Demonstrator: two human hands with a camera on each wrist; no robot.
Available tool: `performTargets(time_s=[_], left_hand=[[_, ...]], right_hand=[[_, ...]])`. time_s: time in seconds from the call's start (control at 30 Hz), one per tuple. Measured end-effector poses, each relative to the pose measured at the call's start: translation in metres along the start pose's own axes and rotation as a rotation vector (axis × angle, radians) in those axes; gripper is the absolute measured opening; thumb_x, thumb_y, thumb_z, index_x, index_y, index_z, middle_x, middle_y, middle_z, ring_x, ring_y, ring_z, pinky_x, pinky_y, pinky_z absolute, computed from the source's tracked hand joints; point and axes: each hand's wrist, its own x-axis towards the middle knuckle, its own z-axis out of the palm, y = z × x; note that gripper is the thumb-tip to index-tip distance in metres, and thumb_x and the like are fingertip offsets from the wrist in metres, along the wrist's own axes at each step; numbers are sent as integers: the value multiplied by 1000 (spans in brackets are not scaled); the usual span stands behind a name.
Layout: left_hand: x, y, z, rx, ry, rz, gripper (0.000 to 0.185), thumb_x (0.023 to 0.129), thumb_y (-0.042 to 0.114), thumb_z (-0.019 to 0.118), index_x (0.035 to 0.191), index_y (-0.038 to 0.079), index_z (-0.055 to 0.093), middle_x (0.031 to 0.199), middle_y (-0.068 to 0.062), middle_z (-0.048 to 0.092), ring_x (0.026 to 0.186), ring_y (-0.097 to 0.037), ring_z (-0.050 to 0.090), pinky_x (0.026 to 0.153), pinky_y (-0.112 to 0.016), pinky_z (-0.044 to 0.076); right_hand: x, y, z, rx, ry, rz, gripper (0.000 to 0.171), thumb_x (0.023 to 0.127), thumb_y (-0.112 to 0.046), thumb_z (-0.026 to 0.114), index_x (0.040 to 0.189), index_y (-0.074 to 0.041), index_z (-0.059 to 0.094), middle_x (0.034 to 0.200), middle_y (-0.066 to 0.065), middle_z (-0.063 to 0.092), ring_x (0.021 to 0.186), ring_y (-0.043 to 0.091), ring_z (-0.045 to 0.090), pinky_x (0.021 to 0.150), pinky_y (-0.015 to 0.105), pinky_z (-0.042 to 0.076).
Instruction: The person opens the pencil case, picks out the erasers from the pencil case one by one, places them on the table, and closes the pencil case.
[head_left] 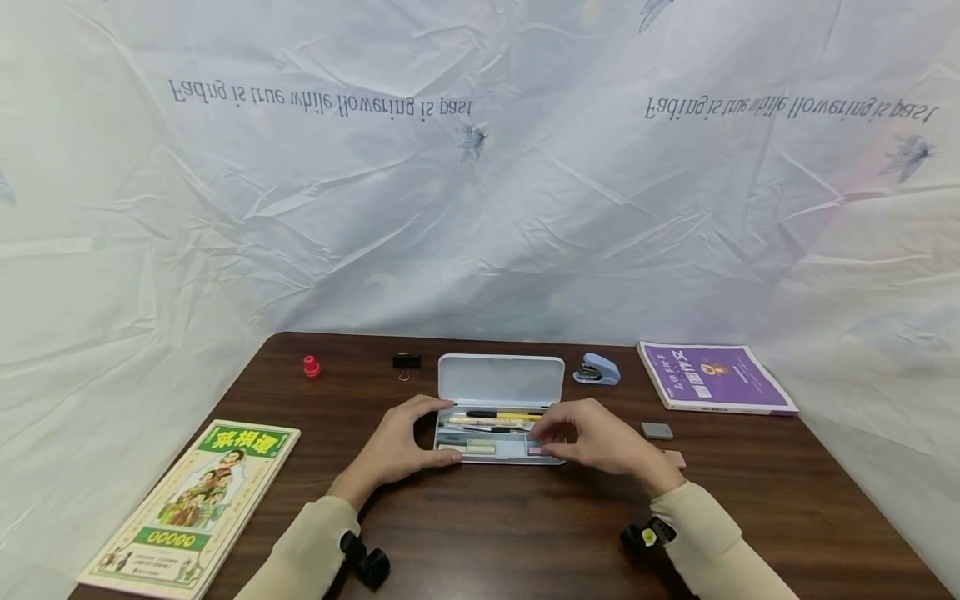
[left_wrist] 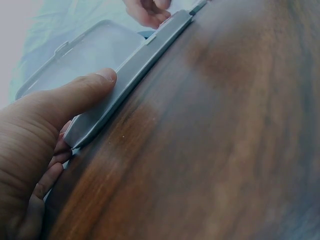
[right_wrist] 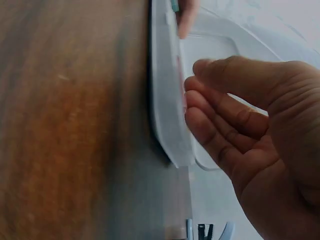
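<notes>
Holding the pencil case (head_left: 498, 433) at its near corner, the left hand (head_left: 401, 446) has its thumb (left_wrist: 85, 90) on the front wall. The right hand (head_left: 592, 442) hovers half-curled, holding nothing, over the pink eraser (head_left: 535, 451) inside. A careless push there may slide the light case or tip its open lid (head_left: 500, 379).

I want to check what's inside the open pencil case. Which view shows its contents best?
The head view: the pencil case lies open, with pens and small erasers visible between the left hand and right hand. Both wrist views show only its grey outer edge and lid, contents hidden.
</notes>
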Motion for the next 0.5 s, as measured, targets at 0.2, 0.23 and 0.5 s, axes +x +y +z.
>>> performTargets(time_s=[0.2, 0.23, 0.5], left_hand=[[0, 1, 0, -2, 4, 4, 82, 81, 52, 100, 152, 21, 70, 150, 0, 68, 143, -29, 62, 119, -59, 50], [0, 1, 0, -3, 4, 4, 82, 82, 52, 100, 152, 21, 70, 150, 0, 68, 143, -29, 62, 119, -59, 50], [0, 0, 0, -9, 0, 2, 82, 82, 53, 99, 152, 22, 70, 151, 0, 67, 144, -28, 61, 120, -58, 49]], right_hand=[[1, -3, 5, -56, -56, -6, 17, 105, -6, 78, 116, -18, 85, 113, -6, 79, 104, 10, 74, 88, 34, 63], [1, -3, 5, -55, -59, -5, 17, 105, -6, 78, 116, -18, 85, 113, -6, 79, 104, 10, 74, 88, 34, 63], [1, -3, 3, -68, -16, -9, 17, 104, -7, 79, 115, -19, 85, 112, -8, 79, 102, 8, 73, 86, 35, 63]])
